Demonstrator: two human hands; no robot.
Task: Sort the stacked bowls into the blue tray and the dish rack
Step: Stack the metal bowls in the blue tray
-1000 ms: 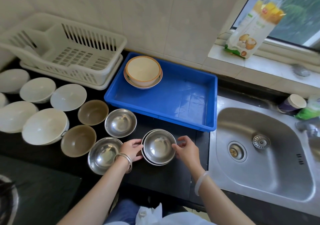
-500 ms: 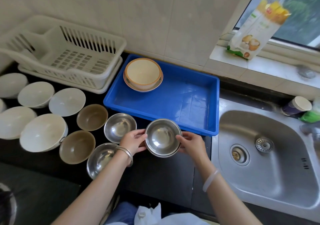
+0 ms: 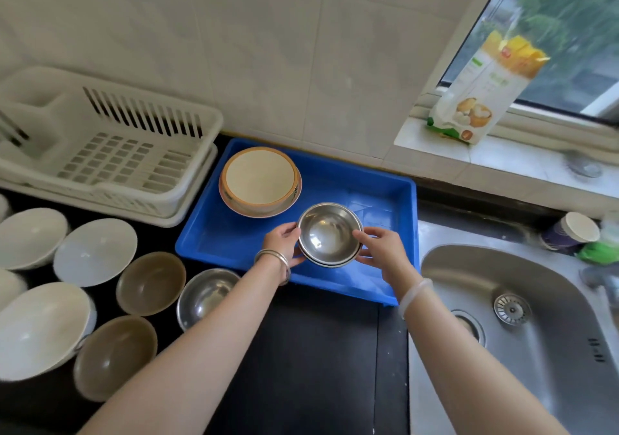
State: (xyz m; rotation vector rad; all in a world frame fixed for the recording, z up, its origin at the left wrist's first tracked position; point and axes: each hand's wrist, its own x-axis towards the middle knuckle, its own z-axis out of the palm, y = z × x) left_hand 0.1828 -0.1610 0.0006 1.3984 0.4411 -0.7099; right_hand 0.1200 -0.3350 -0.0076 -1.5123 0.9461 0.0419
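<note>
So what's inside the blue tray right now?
In the blue tray, at its far-left corner, an orange-rimmed bowl sits on a plate. Both hands hold stacked steel bowls over it; the floor beneath them is hidden.

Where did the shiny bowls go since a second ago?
Both hands, left hand and right hand, lifted the stacked steel bowls off the black counter and carried them forward, over the blue tray. They grip the stack throughout. The orange-rimmed bowl in the tray and the dish rack stayed put.
</note>
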